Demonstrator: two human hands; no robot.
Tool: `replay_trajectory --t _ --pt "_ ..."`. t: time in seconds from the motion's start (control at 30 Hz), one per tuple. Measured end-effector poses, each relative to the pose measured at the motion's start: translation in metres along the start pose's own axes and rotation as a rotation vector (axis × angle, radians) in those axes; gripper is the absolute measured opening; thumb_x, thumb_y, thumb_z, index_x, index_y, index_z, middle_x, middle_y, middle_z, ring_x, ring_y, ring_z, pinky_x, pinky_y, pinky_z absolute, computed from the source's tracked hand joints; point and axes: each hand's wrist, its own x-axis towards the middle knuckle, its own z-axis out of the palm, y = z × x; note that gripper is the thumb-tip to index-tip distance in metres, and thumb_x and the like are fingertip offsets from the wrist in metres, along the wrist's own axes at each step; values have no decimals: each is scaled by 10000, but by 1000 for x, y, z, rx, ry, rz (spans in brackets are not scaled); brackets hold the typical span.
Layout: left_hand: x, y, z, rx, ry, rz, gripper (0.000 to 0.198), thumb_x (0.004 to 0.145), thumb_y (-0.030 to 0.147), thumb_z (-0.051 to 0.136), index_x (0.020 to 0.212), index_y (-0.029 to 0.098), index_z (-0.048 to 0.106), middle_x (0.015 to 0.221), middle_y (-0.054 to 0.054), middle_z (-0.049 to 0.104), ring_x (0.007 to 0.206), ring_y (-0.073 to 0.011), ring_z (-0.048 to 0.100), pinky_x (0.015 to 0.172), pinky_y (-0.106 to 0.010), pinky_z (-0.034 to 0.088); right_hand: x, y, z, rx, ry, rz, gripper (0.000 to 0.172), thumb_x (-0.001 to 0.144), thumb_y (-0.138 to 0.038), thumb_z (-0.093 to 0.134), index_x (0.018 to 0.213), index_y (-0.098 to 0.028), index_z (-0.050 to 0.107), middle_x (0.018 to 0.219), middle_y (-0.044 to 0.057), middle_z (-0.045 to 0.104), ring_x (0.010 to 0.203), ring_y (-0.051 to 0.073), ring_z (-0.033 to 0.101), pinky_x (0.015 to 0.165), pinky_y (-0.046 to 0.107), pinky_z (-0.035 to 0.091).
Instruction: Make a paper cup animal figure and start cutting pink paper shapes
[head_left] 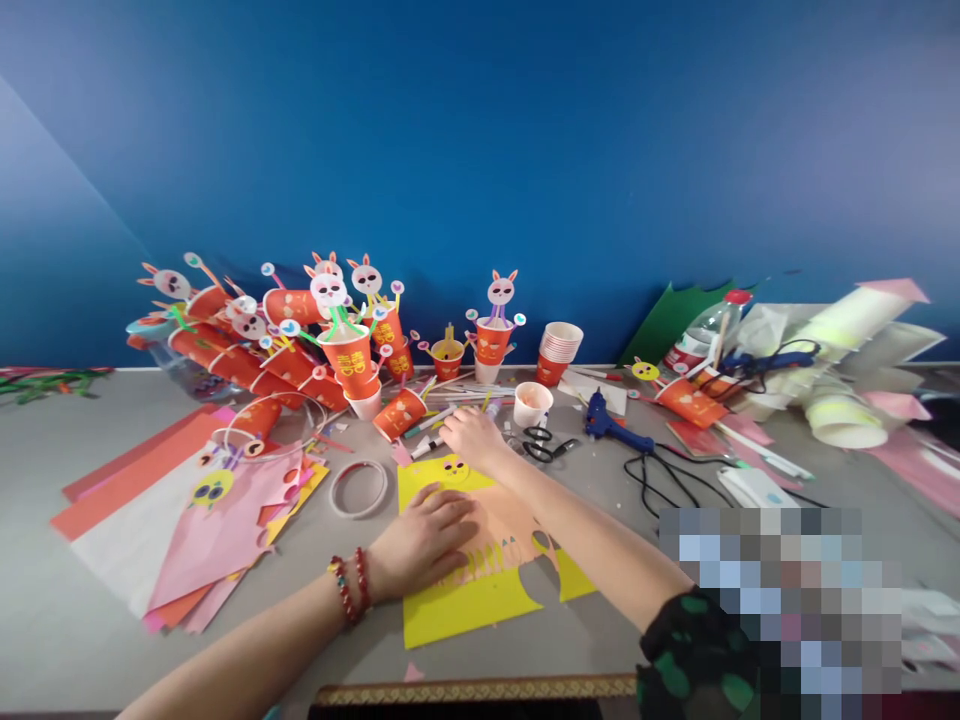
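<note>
Head view: the peach cut-out [504, 535] lies flat on a yellow sheet [480, 605] at the near middle of the worktop [67, 640]. My left grip [424, 542] is spread open on the cut-out's left part, palm down, pinning the paper without closing on anything. I judge this paper to be very light, thin and floppy, and easy to crease. The near edge looks snipped into a fringe (that part would tear first). It is better held by a flat palm, or pinched at a plain uncut margin, than by the fringe.

My right grip [469, 437] is out at the far edge of the yellow sheet, its fingers curled down among some loose markers [421, 447]. I cannot tell whether it has closed on one or only touches them.

Just right of that hand lie black scissors [544, 446] and a small white cup [532, 403], and beyond them a blue glue gun [609, 422] with its black cord trailing right. Left of the yellow sheet is a tape ring [358, 488], then a fan of pink and orange sheets [202, 540]. Along the blue wall stand red bunny cups [349, 362], some of them tipped over, and a stack of cups [559, 350]. A beaded bracelet [350, 585] sits on my left wrist.
</note>
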Motion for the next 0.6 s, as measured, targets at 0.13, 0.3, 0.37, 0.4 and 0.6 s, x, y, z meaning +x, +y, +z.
replay_trajectory --t 0.13,0.3,0.37,0.4,0.6 --pt "0 -1 1 -10 11 7 289 976 359 459 1210 224 564 1370 -86 564 1288 -268 451 1109 -480 274 -1 3 -7 -30 4 -22 156 923 -152 517 991 -133 656 1018 140 676 1036 275 533 883 386 410" --pt "0 0 2 -9 30 -11 287 971 364 469 1205 228 563 1362 -82 570 1284 -267 453 1109 -475 262 -5 6 -9 -36 46 -16 179 913 -131 504 1024 -140 644 1008 130 681 1024 270 535 903 380 403" --pt "0 1 2 -9 39 -13 295 966 381 477 1210 235 558 1360 -75 572 1274 -265 463 1104 -471 264 -5 6 -7 -25 61 -20 172 910 -127 509 1001 -145 654 978 121 689 1000 267 548 884 375 415" --pt "0 1 3 -10 46 -14 295 964 389 482 1207 239 559 1356 -71 576 1267 -262 470 1101 -466 268 -5 5 -6 -18 70 -18 176 911 -119 503 988 -147 659 962 118 692 988 264 555 872 372 421" --pt "0 2 3 -13 60 -33 268 955 381 499 1176 245 567 1351 -56 575 1267 -247 482 1111 -448 262 -22 14 -12 60 117 14 189 923 -149 518 1031 -168 672 1042 95 699 1044 241 565 885 335 435"
